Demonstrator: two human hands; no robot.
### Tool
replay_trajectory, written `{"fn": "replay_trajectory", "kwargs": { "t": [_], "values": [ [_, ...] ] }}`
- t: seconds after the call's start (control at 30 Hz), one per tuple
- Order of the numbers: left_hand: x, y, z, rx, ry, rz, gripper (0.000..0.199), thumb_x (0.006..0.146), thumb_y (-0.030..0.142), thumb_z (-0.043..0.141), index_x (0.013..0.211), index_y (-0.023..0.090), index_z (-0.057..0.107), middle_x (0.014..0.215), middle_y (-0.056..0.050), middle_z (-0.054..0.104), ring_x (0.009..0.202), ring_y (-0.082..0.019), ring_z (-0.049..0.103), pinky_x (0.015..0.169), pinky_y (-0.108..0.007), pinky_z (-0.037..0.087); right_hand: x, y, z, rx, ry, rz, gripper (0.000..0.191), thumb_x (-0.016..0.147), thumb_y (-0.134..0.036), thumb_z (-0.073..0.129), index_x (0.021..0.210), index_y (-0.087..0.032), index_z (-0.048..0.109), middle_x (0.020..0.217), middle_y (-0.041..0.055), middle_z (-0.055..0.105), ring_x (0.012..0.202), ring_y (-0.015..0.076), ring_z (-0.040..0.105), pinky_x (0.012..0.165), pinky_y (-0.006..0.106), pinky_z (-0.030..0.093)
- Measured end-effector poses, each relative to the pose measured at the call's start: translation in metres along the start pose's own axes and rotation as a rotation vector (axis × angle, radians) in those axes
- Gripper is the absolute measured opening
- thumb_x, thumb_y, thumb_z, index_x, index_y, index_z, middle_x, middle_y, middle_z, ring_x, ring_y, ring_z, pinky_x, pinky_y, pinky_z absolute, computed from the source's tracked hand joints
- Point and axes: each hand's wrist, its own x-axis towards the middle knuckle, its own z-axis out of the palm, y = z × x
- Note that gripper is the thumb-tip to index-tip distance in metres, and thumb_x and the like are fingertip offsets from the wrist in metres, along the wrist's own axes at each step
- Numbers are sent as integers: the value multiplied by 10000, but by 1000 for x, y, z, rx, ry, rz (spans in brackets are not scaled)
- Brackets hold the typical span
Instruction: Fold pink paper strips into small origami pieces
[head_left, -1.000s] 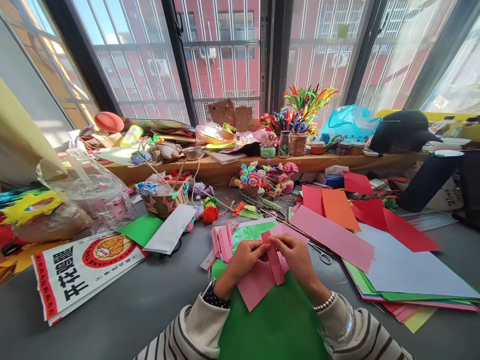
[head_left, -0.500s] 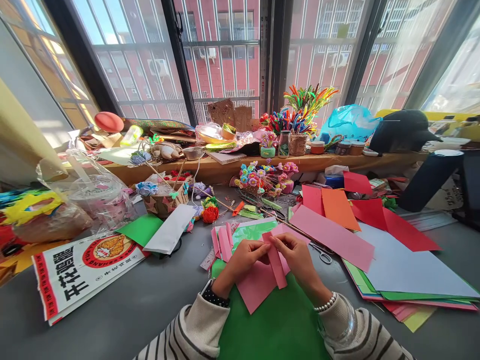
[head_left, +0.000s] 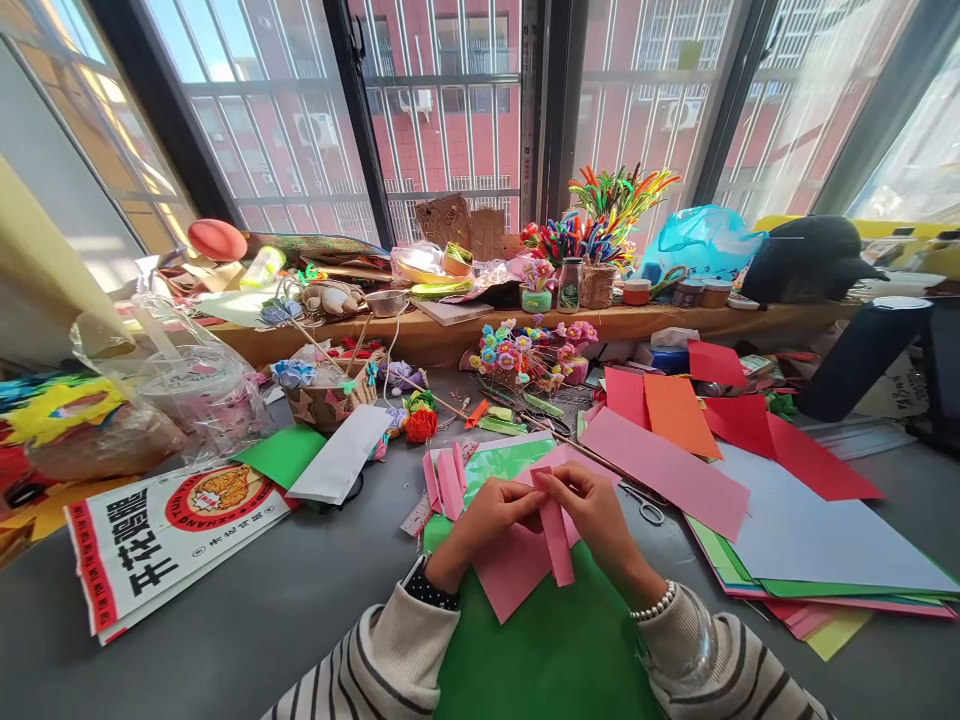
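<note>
Both of my hands pinch a narrow folded strip of pink paper (head_left: 557, 548) near its upper end. My left hand (head_left: 501, 512) closes on it from the left, thumb and forefinger together. My right hand (head_left: 586, 500) grips the same end from the right; the two sets of fingertips almost meet. The strip's lower end hangs free, slanting down to the right. Beneath lies a larger pink sheet (head_left: 508, 580) on a green sheet (head_left: 547, 650). Several folded pink strips (head_left: 450, 482) rest just beyond my left hand, beside a shiny light-green packet (head_left: 499, 465).
Scissors (head_left: 646, 508) lie right of my hands. Further right are a long pink sheet (head_left: 667, 475), an orange sheet (head_left: 681, 415) and a stack of coloured paper (head_left: 840, 540). A printed paper bag (head_left: 176, 545) lies left. Craft flowers (head_left: 517, 355) and a cluttered ledge (head_left: 480, 335) stand behind.
The pink strip's lower end has shifted slightly downward. My fingers have moved a little at its top, still pinching it.
</note>
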Motion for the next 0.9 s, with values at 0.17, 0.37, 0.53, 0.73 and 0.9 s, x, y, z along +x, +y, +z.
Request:
{"fn": "replay_trajectory", "kwargs": {
  "t": [0.17, 0.37, 0.53, 0.73, 0.9],
  "values": [
    [1, 0, 1, -2, 79, 28, 276, 644, 391, 573, 672, 127, 647, 605, -31, 617, 564, -132, 553, 571, -232, 441, 0, 1, -1, -17, 27, 6, 307, 698, -430, 513, 651, -142, 610, 637, 29, 589, 607, 146, 527, 538, 233, 408],
    [1, 1, 0, -83, 219, 17, 270, 626, 377, 599, 669, 114, 647, 617, -32, 623, 585, -138, 571, 588, -245, 466, 1, 3, -1, 8, -9, 55, 312, 696, -433, 514, 715, -141, 624, 688, 47, 628, 652, 167, 563, 575, 247, 431],
    [2, 3, -2, -169, 336, -8, 281, 600, 374, 625, 707, 116, 658, 613, -34, 636, 610, -160, 595, 631, -283, 490, 1, 2, -2, -56, -104, 122, 346, 669, -461, 525, 714, -145, 659, 692, 61, 661, 675, 200, 592, 579, 264, 433],
    [1, 3, -1, -165, 339, -4, 312, 577, 394, 636, 706, 110, 665, 593, -37, 638, 565, -154, 595, 600, -282, 497, 1, 3, -2, -92, -77, 141, 355, 651, -473, 533, 670, -143, 664, 644, 52, 657, 617, 183, 578, 524, 240, 404],
    [1, 2, -1, -147, 360, 25, 334, 576, 418, 624, 702, 111, 664, 576, -36, 634, 566, -157, 596, 581, -270, 490, 1, 7, 0, -122, -48, 131, 351, 651, -473, 534, 600, -138, 627, 569, 25, 610, 537, 145, 528, 476, 221, 366]
  ]
}}
